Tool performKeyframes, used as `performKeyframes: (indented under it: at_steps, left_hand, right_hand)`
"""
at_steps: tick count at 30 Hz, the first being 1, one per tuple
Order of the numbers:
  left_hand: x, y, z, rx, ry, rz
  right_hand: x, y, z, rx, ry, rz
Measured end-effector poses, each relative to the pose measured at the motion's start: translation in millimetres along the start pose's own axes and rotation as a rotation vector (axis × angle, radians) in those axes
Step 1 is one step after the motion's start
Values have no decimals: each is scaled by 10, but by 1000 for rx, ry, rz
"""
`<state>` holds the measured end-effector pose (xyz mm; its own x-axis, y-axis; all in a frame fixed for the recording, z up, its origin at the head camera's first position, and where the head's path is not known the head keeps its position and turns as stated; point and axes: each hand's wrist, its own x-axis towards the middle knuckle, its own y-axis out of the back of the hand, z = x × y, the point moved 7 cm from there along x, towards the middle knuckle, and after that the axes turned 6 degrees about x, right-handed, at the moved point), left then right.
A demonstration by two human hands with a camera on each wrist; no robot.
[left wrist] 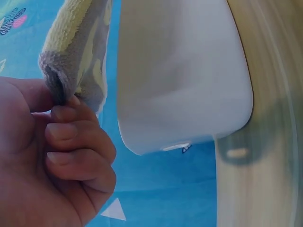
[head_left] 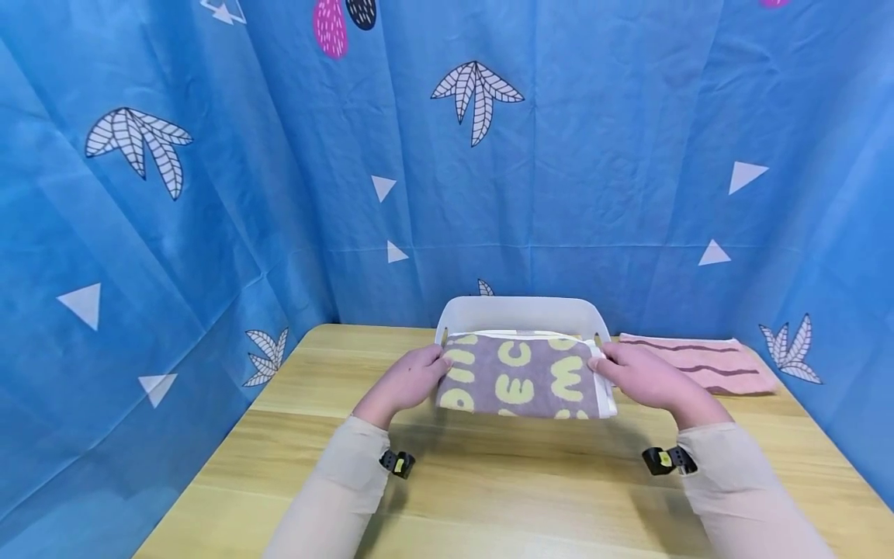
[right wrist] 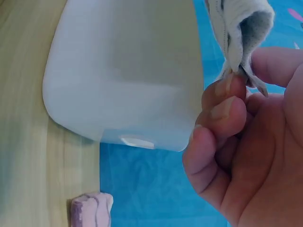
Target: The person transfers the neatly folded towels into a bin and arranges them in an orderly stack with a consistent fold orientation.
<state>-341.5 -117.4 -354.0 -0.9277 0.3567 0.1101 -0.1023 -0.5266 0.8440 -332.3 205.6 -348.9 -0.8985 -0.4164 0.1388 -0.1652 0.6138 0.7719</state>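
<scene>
A folded purple towel (head_left: 517, 378) with yellow letters hangs between both hands, in front of and partly over a white plastic bin (head_left: 524, 312). My left hand (head_left: 412, 378) pinches its left edge between thumb and fingers; the left wrist view shows the folded end of the towel (left wrist: 71, 52) in that grip. On the other side, my right hand (head_left: 646, 375) pinches the white-bordered right edge, seen close in the right wrist view as a pale folded end (right wrist: 244, 33). Both wrist views show the towel raised above the bin's rim. The towel hides most of the bin's front in the head view.
A pink folded towel (head_left: 698, 365) with dark wavy stripes lies right of the bin on the wooden table (head_left: 517, 489). Blue patterned curtain (head_left: 594, 171) hangs behind the table and along both sides. The bin has a handle slot (right wrist: 137, 142) in its side.
</scene>
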Motion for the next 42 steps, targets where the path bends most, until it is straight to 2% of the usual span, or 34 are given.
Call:
performKeyframes:
  at_steps: [5, 10, 14, 20, 28, 36, 42]
  left_hand:
    - [129, 36, -34, 47, 24, -6]
    - [269, 87, -42, 112, 30, -18]
    - [355, 115, -58, 149, 51, -28]
    - [472, 136, -82, 158, 84, -44]
    - [696, 152, -108, 199, 71, -54]
    - [855, 133, -169, 157, 156, -70]
    - [918, 48, -258, 140, 244, -95]
  right_hand:
    - [153, 50, 48, -36, -20, -12]
    - [255, 109, 70, -24, -63, -11]
    - [337, 140, 71, -69, -54, -15]
    - [468, 154, 93, -93, -88, -77]
    - [623, 168, 167, -78, -146, -113]
    - [766, 169, 262, -102, -169, -129]
    - [829, 147, 308, -102, -192, -134]
